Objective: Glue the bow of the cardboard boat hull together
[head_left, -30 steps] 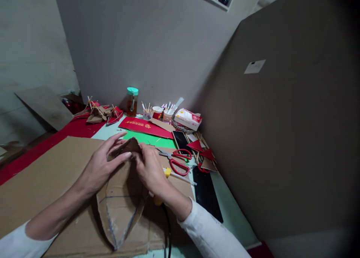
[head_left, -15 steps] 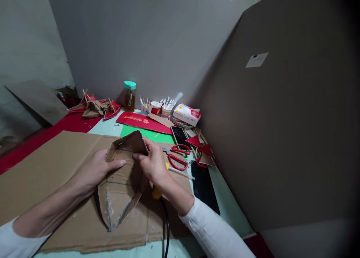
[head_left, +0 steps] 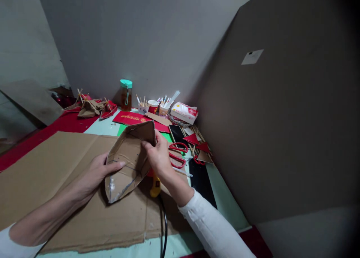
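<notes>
Both hands hold a boat-shaped cardboard hull [head_left: 128, 162], tilted up off the table with its open inside facing me. My left hand [head_left: 97, 174] grips its left wall, thumb lying inside. My right hand [head_left: 159, 156] pinches the right wall near the blunt far end. The pointed end hangs low toward me, with glue marks along its seam. Under the hull lies a large flat cardboard sheet [head_left: 56, 183]. A yellow glue gun [head_left: 155, 186] with a black cord [head_left: 164, 228] rests just below my right wrist.
Red-handled scissors [head_left: 177, 155], a black phone [head_left: 177, 132], red paper triangles [head_left: 197, 141] and a dark slab [head_left: 201, 181] lie right of my hands. Cups of sticks and pens [head_left: 157, 107], a green-capped jar [head_left: 126, 95] and a tissue pack [head_left: 184, 112] line the wall. A tall brown board [head_left: 281, 119] stands right.
The hull has been lifted and tipped up toward me, its pointed end rising off the sheet. My left hand moved from on top of it to its left wall. The glue gun now shows.
</notes>
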A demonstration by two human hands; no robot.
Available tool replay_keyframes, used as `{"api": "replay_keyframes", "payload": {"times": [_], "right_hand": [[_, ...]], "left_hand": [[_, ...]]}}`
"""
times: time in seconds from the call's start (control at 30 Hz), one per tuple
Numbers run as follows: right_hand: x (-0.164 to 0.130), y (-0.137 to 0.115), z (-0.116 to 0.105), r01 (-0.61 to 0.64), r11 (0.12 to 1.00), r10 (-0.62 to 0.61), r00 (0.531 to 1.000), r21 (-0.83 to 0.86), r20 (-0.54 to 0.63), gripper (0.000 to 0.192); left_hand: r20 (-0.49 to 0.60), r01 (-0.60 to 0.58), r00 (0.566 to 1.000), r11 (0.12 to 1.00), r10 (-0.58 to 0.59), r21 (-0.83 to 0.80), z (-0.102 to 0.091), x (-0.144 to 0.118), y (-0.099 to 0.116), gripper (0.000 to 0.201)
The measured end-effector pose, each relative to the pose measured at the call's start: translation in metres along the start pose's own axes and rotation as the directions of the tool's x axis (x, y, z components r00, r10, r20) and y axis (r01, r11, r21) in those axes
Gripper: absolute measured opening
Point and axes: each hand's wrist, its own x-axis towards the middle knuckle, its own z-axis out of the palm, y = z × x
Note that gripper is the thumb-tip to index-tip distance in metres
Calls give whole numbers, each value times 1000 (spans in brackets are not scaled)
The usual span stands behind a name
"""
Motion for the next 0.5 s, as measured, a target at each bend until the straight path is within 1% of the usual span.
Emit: {"api": "replay_keyframes", "payload": {"times": [0.13,0.23,0.37,0.5], "right_hand": [[5,-4,-5,-54,994,52,998,98,19,38],[2,-7,-5,-74,992,74,997,105,5,32],[-1,-10,-4,-24,997,26,999,78,-23,26],[-1,-9,-3,24,998,-21,999,58,-43,16]], "left_hand": [[16,14,1000,1000,-14,-21,-1,-1,-1,51],[27,26,999,999,-25,-32,-1,-2,-1,47],[38,22,999,999,-20,-41,0,-5,-1,50],[37,-6,999,1000,6,4,2,-5,-1,58]]}}
